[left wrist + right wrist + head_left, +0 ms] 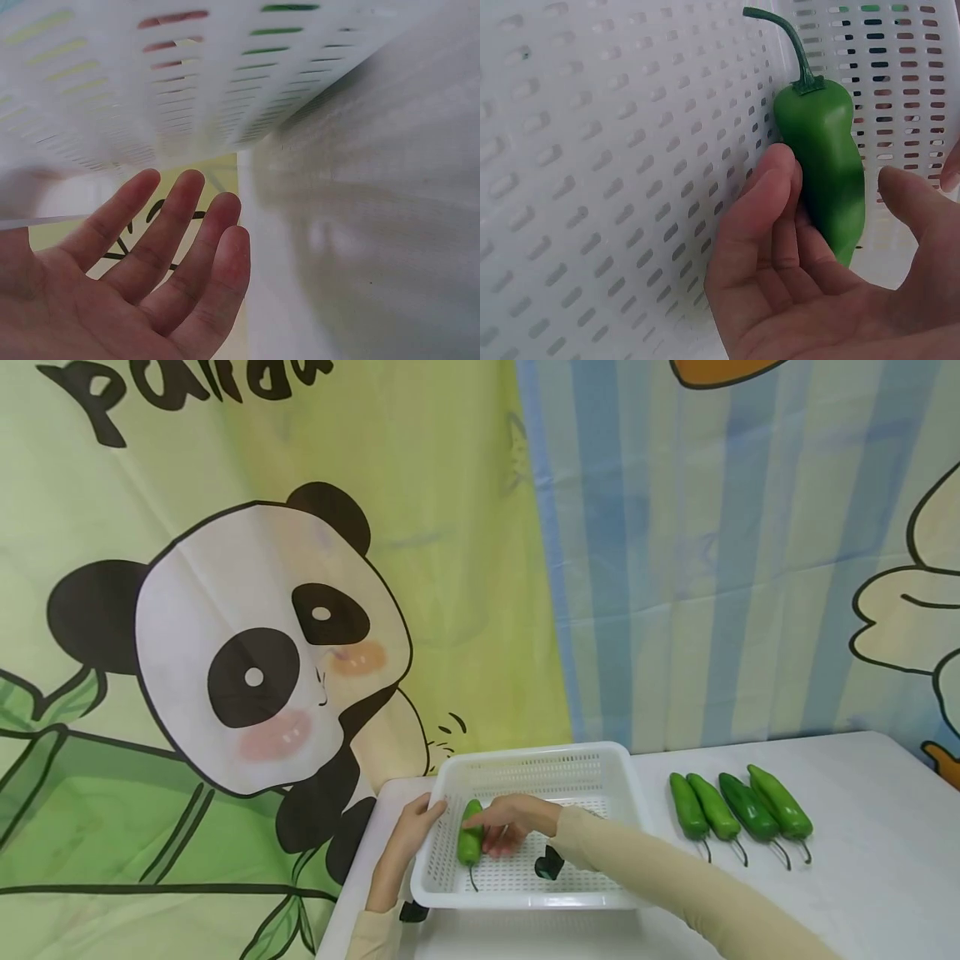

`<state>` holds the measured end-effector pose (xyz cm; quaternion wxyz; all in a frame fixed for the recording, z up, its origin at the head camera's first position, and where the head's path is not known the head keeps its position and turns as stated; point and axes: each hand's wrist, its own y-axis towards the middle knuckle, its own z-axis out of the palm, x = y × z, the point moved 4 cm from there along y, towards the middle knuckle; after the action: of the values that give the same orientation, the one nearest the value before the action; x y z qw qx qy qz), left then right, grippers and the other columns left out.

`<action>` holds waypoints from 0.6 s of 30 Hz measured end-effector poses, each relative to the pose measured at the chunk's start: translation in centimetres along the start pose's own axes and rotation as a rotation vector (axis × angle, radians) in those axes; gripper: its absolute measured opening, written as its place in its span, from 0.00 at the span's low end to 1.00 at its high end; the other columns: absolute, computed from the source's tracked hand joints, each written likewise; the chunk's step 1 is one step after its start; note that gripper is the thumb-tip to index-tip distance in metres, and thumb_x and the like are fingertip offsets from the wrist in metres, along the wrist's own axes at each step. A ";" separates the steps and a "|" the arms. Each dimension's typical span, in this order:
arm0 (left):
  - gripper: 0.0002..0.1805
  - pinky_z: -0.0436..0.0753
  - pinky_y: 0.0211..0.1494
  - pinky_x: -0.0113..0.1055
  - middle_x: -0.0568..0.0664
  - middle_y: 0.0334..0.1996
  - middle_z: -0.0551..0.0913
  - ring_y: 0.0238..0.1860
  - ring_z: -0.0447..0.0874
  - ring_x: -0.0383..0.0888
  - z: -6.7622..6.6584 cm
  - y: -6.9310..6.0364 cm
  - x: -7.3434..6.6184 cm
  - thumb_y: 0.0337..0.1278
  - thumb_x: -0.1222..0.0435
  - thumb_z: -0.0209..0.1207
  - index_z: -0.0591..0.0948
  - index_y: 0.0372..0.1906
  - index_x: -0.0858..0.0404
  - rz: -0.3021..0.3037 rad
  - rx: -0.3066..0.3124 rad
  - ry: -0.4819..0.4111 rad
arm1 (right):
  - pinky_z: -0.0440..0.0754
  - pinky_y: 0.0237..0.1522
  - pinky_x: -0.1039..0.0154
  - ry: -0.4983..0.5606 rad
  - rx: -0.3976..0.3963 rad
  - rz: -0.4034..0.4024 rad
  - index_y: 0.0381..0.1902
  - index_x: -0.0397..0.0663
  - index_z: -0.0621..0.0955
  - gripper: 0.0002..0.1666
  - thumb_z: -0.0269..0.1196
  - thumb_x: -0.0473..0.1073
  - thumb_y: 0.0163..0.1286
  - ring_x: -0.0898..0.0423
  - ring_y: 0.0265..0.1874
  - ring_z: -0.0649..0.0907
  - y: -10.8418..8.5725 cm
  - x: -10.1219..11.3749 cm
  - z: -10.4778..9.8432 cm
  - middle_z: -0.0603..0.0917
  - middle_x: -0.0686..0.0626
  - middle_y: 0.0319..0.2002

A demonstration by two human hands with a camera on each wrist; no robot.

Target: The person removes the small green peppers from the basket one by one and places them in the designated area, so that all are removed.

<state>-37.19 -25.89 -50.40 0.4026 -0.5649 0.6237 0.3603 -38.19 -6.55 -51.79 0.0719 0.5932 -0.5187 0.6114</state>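
A white perforated plastic basket (pixel 525 902) sits on the table. In it, by the left wall, lies a green pepper (pixel 470 847) with a long stem; in the right wrist view the pepper (pixel 825 142) rests against the mesh. My right hand (pixel 517 822) is inside the basket around that pepper. Its bent fingers are against one side, while the thumb (pixel 915 199) stands apart on the other. At the basket's left rim is my left hand (pixel 411 835), thumb by the edge. Its fingers extend outside the slotted wall in the left wrist view, fairly straight.
Several green peppers (pixel 738 806) lie side by side on the white table (pixel 862 843), right of the basket. Behind the table hangs a cartoon-printed curtain (pixel 480 568). My right sleeve (pixel 660 877) crosses the basket's front right corner.
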 end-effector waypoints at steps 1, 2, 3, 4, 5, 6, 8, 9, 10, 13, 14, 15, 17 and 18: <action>0.27 0.91 0.35 0.42 0.66 0.51 0.85 0.37 0.91 0.51 0.0 0.0 0.0 0.74 0.52 0.54 0.74 0.67 0.64 0.000 0.001 0.000 | 0.78 0.20 0.70 0.002 -0.008 0.003 0.33 0.38 0.85 0.29 0.64 0.62 0.68 0.61 0.16 0.78 0.1 0.0 0.0 0.83 0.49 0.21; 0.27 0.91 0.35 0.42 0.66 0.51 0.85 0.37 0.91 0.51 0.0 0.0 0.0 0.74 0.52 0.54 0.74 0.67 0.64 -0.001 0.002 0.000 | 0.78 0.20 0.70 0.003 -0.016 0.006 0.33 0.38 0.85 0.30 0.64 0.62 0.67 0.61 0.17 0.78 0.1 0.0 0.0 0.84 0.49 0.21; 0.27 0.91 0.35 0.42 0.66 0.51 0.85 0.37 0.91 0.51 0.1 0.0 0.0 0.74 0.52 0.54 0.74 0.67 0.64 -0.001 0.002 -0.001 | 0.79 0.20 0.70 0.004 -0.021 0.009 0.33 0.38 0.85 0.30 0.64 0.63 0.67 0.60 0.17 0.79 0.2 -0.1 0.0 0.84 0.49 0.22; 0.27 0.91 0.35 0.42 0.66 0.51 0.85 0.37 0.91 0.51 0.1 0.0 -0.1 0.74 0.52 0.54 0.74 0.67 0.64 -0.002 0.001 -0.002 | 0.79 0.20 0.69 0.004 -0.023 0.010 0.33 0.38 0.86 0.30 0.64 0.63 0.67 0.60 0.17 0.79 0.2 -0.1 0.0 0.84 0.49 0.22; 0.27 0.91 0.35 0.42 0.65 0.51 0.85 0.37 0.91 0.50 0.1 0.0 -0.1 0.73 0.52 0.54 0.74 0.67 0.64 -0.002 0.001 -0.002 | 0.79 0.21 0.69 0.005 -0.025 0.014 0.33 0.38 0.86 0.30 0.64 0.63 0.67 0.60 0.17 0.79 0.2 -0.1 0.0 0.84 0.49 0.22; 0.27 0.91 0.35 0.42 0.65 0.51 0.85 0.37 0.91 0.51 0.1 0.0 -0.1 0.73 0.52 0.54 0.74 0.67 0.64 -0.002 0.002 -0.004 | 0.79 0.21 0.69 0.008 -0.022 0.016 0.33 0.38 0.86 0.30 0.64 0.63 0.67 0.60 0.18 0.79 0.3 -0.1 0.0 0.84 0.49 0.23; 0.28 0.91 0.35 0.42 0.66 0.51 0.85 0.37 0.91 0.51 0.0 0.0 -0.1 0.73 0.51 0.54 0.74 0.68 0.64 -0.002 0.004 -0.009 | 0.79 0.22 0.68 0.018 -0.014 0.018 0.33 0.39 0.85 0.30 0.64 0.64 0.67 0.59 0.19 0.80 0.3 0.0 -0.1 0.85 0.48 0.24; 0.28 0.91 0.35 0.42 0.66 0.52 0.85 0.37 0.91 0.51 0.0 0.0 -0.1 0.73 0.51 0.54 0.74 0.68 0.64 -0.002 0.006 -0.010 | 0.79 0.23 0.68 0.021 -0.011 0.020 0.33 0.39 0.85 0.30 0.64 0.64 0.66 0.59 0.19 0.80 0.4 -0.1 -0.1 0.85 0.48 0.24; 0.28 0.91 0.35 0.42 0.66 0.52 0.85 0.37 0.91 0.52 0.0 0.0 0.0 0.73 0.51 0.54 0.74 0.68 0.64 -0.003 0.006 -0.013 | 0.79 0.23 0.68 0.023 -0.013 0.019 0.33 0.39 0.85 0.30 0.64 0.64 0.66 0.59 0.19 0.80 0.4 -0.1 -0.1 0.85 0.48 0.24; 0.27 0.91 0.35 0.43 0.67 0.52 0.85 0.37 0.91 0.52 0.1 0.0 0.1 0.74 0.52 0.54 0.73 0.68 0.65 -0.005 0.004 -0.015 | 0.80 0.23 0.68 0.038 -0.018 0.014 0.33 0.40 0.85 0.30 0.66 0.65 0.65 0.59 0.20 0.80 0.4 -0.1 -0.1 0.86 0.48 0.25; 0.27 0.91 0.35 0.43 0.67 0.52 0.84 0.37 0.91 0.52 0.0 0.0 0.1 0.74 0.52 0.53 0.73 0.68 0.65 -0.007 0.004 -0.017 | 0.80 0.23 0.68 0.043 -0.020 0.012 0.33 0.40 0.85 0.29 0.66 0.64 0.64 0.59 0.20 0.80 0.5 -0.1 0.0 0.86 0.48 0.25; 0.27 0.91 0.34 0.43 0.68 0.52 0.84 0.37 0.91 0.53 0.1 0.0 0.1 0.75 0.52 0.53 0.73 0.68 0.65 -0.007 0.003 -0.018 | 0.80 0.23 0.68 0.048 -0.024 0.010 0.33 0.40 0.85 0.29 0.66 0.64 0.64 0.59 0.20 0.80 0.5 -0.1 0.0 0.86 0.48 0.25; 0.27 0.91 0.34 0.44 0.68 0.52 0.84 0.38 0.91 0.53 0.1 0.0 0.1 0.75 0.52 0.52 0.73 0.68 0.65 -0.008 0.005 -0.018 | 0.80 0.23 0.68 0.063 -0.027 0.012 0.34 0.40 0.85 0.28 0.67 0.63 0.64 0.58 0.20 0.81 0.5 -0.1 0.0 0.86 0.48 0.25; 0.27 0.91 0.34 0.44 0.68 0.52 0.84 0.38 0.91 0.53 0.1 0.0 0.1 0.75 0.52 0.52 0.73 0.68 0.65 -0.009 0.007 -0.019 | 0.80 0.23 0.68 0.068 -0.030 0.014 0.34 0.40 0.85 0.28 0.67 0.62 0.64 0.58 0.20 0.81 0.4 -0.2 0.0 0.86 0.48 0.25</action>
<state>-37.18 -25.85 -50.52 0.4124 -0.5628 0.6184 0.3615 -38.44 -6.66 -52.18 0.0941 0.5673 -0.5293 0.6238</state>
